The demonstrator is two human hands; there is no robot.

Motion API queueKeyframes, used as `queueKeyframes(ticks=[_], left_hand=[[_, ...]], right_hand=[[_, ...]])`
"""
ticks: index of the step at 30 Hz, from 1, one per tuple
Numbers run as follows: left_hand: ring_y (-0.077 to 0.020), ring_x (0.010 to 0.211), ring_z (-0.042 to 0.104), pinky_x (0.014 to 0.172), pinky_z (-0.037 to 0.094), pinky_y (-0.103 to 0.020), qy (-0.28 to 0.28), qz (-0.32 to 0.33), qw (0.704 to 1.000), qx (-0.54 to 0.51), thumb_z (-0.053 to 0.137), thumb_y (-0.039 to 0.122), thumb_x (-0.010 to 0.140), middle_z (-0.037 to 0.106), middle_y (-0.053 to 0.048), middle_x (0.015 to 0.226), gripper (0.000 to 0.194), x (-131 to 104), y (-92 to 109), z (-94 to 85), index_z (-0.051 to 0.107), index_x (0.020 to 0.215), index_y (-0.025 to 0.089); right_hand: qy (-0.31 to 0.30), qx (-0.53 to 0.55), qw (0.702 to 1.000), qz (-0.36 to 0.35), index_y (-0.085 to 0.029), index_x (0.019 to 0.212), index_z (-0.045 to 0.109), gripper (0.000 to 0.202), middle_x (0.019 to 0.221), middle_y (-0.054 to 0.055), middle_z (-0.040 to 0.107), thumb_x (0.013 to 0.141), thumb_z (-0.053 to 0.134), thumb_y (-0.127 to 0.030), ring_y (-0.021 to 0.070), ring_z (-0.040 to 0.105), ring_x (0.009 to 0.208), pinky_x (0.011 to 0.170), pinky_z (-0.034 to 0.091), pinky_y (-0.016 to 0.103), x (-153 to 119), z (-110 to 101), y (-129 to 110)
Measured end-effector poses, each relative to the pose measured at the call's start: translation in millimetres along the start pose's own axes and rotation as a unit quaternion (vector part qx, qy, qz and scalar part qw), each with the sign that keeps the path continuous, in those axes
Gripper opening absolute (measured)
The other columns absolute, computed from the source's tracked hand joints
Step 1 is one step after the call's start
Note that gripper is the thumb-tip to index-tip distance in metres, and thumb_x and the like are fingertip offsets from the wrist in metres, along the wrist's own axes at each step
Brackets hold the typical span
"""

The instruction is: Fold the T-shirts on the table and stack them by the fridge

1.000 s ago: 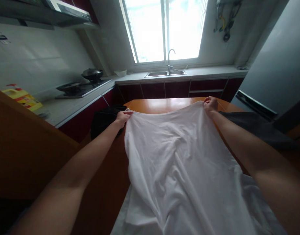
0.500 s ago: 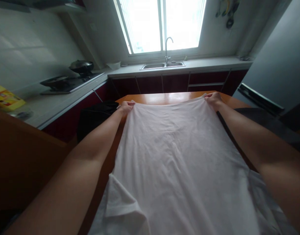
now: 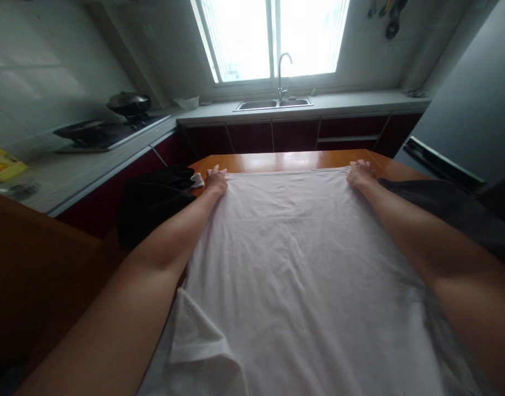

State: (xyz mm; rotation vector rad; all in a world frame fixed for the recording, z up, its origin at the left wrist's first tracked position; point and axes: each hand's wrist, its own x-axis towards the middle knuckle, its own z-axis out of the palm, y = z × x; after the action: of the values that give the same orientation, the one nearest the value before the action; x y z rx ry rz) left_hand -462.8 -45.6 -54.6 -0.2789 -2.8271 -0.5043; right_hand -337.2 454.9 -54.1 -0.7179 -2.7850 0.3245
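A white T-shirt (image 3: pixel 285 247) lies spread over the wooden table, its straight hem at the far end and a folded sleeve at the near left. My left hand (image 3: pixel 217 180) is closed on the hem's far left corner, low against the tabletop. At the far right corner, my right hand (image 3: pixel 361 172) has its fingers bent over the cloth's edge. The fingertips of both hands are partly hidden. Small wrinkles run down the middle of the shirt.
The orange wooden table (image 3: pixel 277 160) shows beyond the hem. Black cloth (image 3: pixel 153 203) lies at the left, dark grey cloth (image 3: pixel 446 203) at the right. Behind are a sink (image 3: pixel 273 104), a stove with a wok (image 3: pixel 129 103), a yellow package (image 3: pixel 5 163) and a refrigerator (image 3: pixel 471 104).
Both hands have come down onto the table with the hem. The hem now lies straighter and flatter, where it sagged between the hands before. The view has shifted slightly.
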Motion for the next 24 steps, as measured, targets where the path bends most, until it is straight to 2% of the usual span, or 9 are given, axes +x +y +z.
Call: queueKeyframes(ticks=[3, 6, 9, 13, 16, 19, 21, 24], left_hand=[[-0.031, 0.147, 0.033, 0.121, 0.023, -0.042, 0.009, 0.006, 0.999, 0.032, 0.052, 0.029, 0.095, 0.04, -0.012, 0.16, 0.05, -13, 26, 5.6, 0.057, 0.143, 0.017], [-0.035, 0.151, 0.026, 0.123, 0.016, -0.048, -0.042, -0.016, 0.999, 0.021, 0.051, 0.044, 0.096, 0.037, -0.015, 0.161, 0.058, -24, 42, 15.0, 0.053, 0.147, 0.016], [-0.0388, 0.154, 0.016, 0.123, 0.009, -0.056, -0.068, -0.054, 0.996, 0.011, 0.049, 0.054, 0.094, 0.031, -0.016, 0.165, 0.065, -26, 42, 19.6, 0.05, 0.15, 0.02], [-0.0385, 0.155, 0.012, 0.122, 0.006, -0.058, -0.1, -0.06, 0.993, 0.005, 0.052, 0.055, 0.094, 0.024, -0.016, 0.167, 0.069, -19, 38, 12.8, 0.046, 0.153, 0.022], [-0.0374, 0.155, 0.013, 0.122, 0.009, -0.056, -0.115, -0.052, 0.992, -0.026, 0.052, 0.049, 0.097, 0.024, -0.018, 0.166, 0.067, -21, 45, -3.5, 0.041, 0.155, 0.018], [-0.032, 0.152, 0.028, 0.123, 0.019, -0.042, -0.129, 0.017, 0.987, -0.093, 0.056, 0.039, 0.097, 0.035, -0.017, 0.162, 0.063, -41, 55, -30.7, 0.043, 0.154, 0.015], [-0.0284, 0.145, 0.042, 0.119, 0.028, -0.034, -0.156, 0.075, 0.976, -0.135, 0.061, 0.036, 0.093, 0.047, -0.015, 0.155, 0.059, -68, 60, -54.3, 0.053, 0.147, 0.015], [-0.028, 0.131, 0.057, 0.111, 0.039, -0.031, -0.18, 0.121, 0.961, -0.174, 0.072, 0.038, 0.085, 0.064, -0.012, 0.139, 0.05, -124, 60, -94.6, 0.068, 0.131, 0.02]], right_hand=[[0.048, -0.008, 0.999, -0.015, -0.009, 0.134, 0.057, 0.042, 0.149, 0.023, 0.046, 0.096, 0.043, -0.015, 0.0345, 0.036, 0.142, 0.113, 0.032, 0.053, -17, 8, -20], [0.024, 0.011, 0.998, -0.064, -0.007, 0.144, 0.049, 0.051, 0.158, 0.023, 0.036, 0.099, 0.043, -0.031, 0.0331, 0.029, 0.148, 0.119, 0.024, 0.05, -29, 20, -36], [-0.026, 0.028, 0.999, -0.033, -0.003, 0.15, 0.042, 0.065, 0.161, 0.025, 0.031, 0.099, 0.041, -0.044, 0.0343, 0.022, 0.152, 0.122, 0.016, 0.053, -25, 29, -35], [-0.039, 0.039, 0.998, -0.01, -0.004, 0.152, 0.04, 0.067, 0.161, 0.026, 0.032, 0.099, 0.041, -0.044, 0.0348, 0.022, 0.152, 0.122, 0.013, 0.057, -17, 27, -29], [-0.017, 0.051, 0.998, -0.04, -0.003, 0.15, 0.043, 0.062, 0.163, 0.026, 0.028, 0.099, 0.041, -0.039, 0.0344, 0.022, 0.153, 0.122, 0.013, 0.056, -30, 15, -39], [-0.009, 0.07, 0.992, -0.104, -0.006, 0.145, 0.05, 0.055, 0.163, 0.023, 0.029, 0.099, 0.043, -0.036, 0.0327, 0.024, 0.152, 0.122, 0.018, 0.053, -63, -4, -59], [-0.025, 0.088, 0.986, -0.14, -0.009, 0.141, 0.056, 0.051, 0.161, 0.022, 0.035, 0.098, 0.046, -0.036, 0.0319, 0.028, 0.151, 0.121, 0.023, 0.051, -93, -18, -72], [-0.055, 0.12, 0.971, -0.199, -0.011, 0.135, 0.062, 0.046, 0.156, 0.02, 0.043, 0.096, 0.054, -0.033, 0.0295, 0.036, 0.148, 0.121, 0.028, 0.045, -145, -41, -86]])
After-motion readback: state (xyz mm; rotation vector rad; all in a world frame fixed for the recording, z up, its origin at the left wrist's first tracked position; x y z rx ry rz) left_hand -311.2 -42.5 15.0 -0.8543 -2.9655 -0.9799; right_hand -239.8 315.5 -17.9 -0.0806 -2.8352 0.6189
